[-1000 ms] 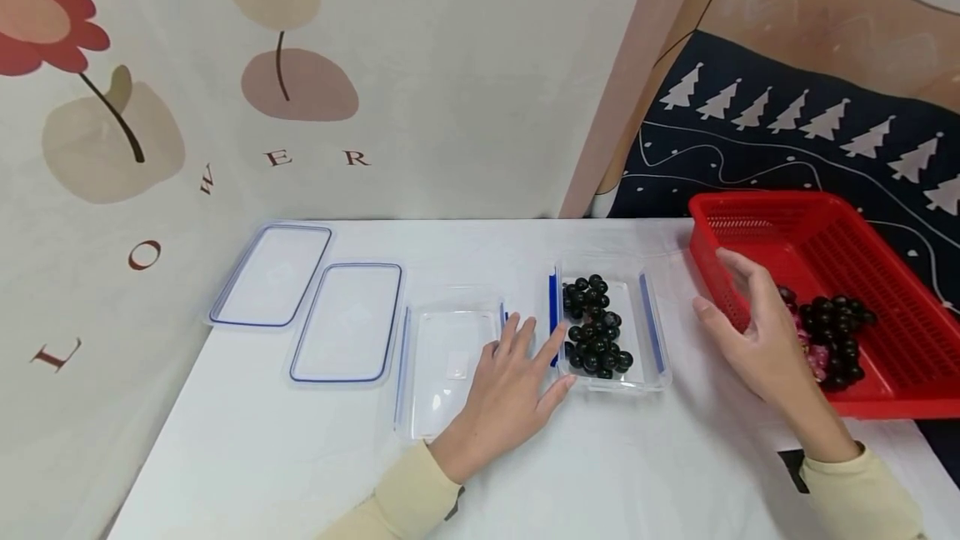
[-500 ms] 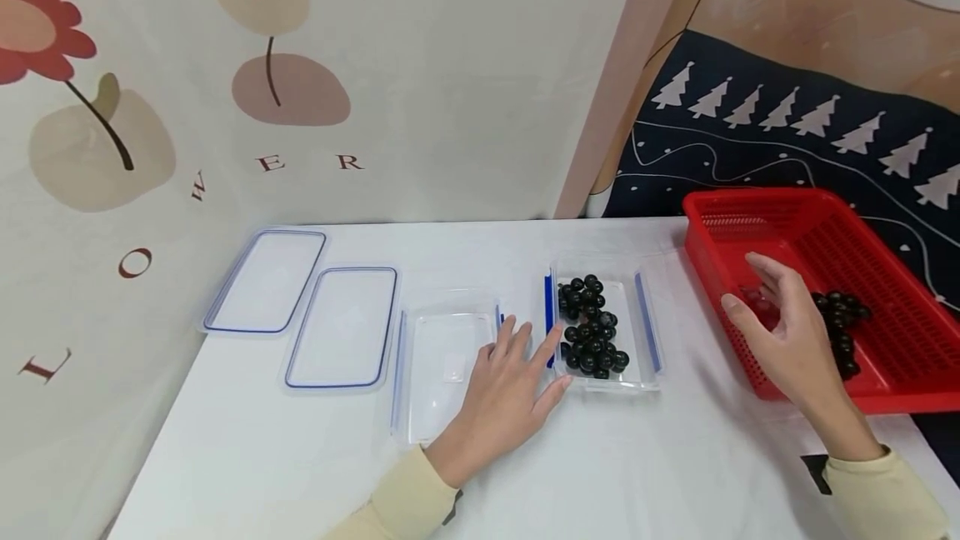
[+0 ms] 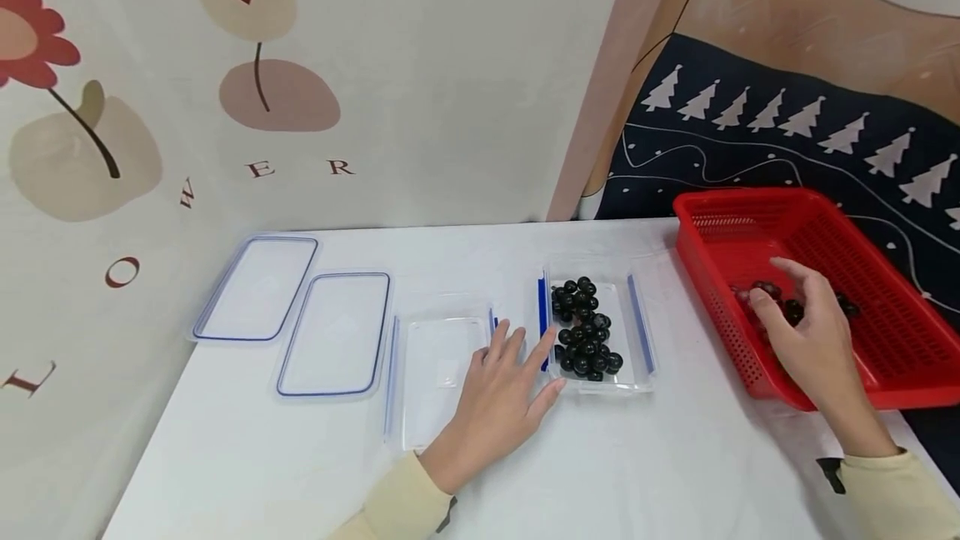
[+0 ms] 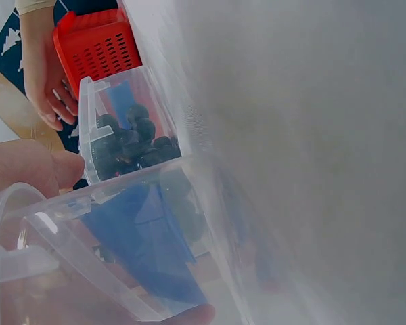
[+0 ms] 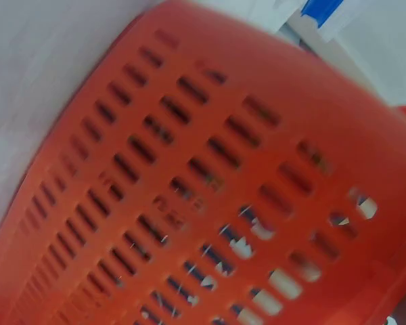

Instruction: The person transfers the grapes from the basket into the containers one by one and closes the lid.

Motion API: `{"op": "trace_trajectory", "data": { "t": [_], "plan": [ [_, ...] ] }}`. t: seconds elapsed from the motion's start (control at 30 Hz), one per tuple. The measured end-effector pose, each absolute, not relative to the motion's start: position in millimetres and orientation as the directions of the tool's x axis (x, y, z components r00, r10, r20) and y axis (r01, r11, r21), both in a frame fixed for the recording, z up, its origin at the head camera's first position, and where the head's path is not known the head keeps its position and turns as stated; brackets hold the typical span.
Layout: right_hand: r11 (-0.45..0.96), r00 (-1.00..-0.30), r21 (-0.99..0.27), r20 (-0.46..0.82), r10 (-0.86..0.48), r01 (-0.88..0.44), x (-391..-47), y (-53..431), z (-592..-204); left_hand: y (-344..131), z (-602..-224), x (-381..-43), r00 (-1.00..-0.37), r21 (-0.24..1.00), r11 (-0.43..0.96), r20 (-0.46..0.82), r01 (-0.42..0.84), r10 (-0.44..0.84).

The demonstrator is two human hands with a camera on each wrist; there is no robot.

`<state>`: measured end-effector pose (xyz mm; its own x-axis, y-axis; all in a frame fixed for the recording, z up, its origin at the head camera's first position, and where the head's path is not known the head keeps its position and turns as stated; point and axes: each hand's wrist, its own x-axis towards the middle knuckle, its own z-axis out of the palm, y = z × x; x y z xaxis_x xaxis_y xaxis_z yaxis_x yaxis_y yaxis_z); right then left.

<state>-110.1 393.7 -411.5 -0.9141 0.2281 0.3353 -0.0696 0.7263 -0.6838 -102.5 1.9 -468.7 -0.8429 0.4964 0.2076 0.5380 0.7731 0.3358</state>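
Note:
My left hand (image 3: pixel 495 398) lies with fingers spread across the gap between two clear plastic containers. Its fingertips are at the rim of the right container (image 3: pixel 633 382), which holds bunches of dark grapes (image 3: pixel 588 348). Under the wrist side is the left container (image 3: pixel 442 357), with nothing seen in it. My right hand (image 3: pixel 813 340) hovers over the red basket (image 3: pixel 750 200), thumb and fingers apart, beside more dark grapes (image 3: pixel 768 290), which it partly hides. In the right wrist view, only the slotted basket wall (image 5: pixel 210 156) shows; that hand is out of sight.
Two clear lids with blue seals, the far one (image 3: pixel 258 290) and the near one (image 3: pixel 335 336), lie on the left of the white table (image 3: pixel 637 473). A printed cloth wall (image 3: pixel 450 107) stands behind the table's back edge.
My right hand has moved rightward from the basket's near left edge to over the grapes inside it. My left hand stays at the containers. The head view has shifted slightly.

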Motion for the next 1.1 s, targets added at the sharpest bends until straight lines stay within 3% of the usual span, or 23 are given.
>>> {"op": "trace_trajectory", "data": {
  "t": [0.77,1.1],
  "plan": [
    [0.735,-0.948,-0.669,0.152,0.28,0.11,-122,447,-402,4,-463,-109,-0.844,0.299,0.789,0.209,0.537,0.495],
    [0.768,-0.94,-0.595,0.061,0.335,0.235,-123,460,-403,3,-466,-104,-0.852,0.319,0.79,0.179,0.524,0.492]
  ]
}}
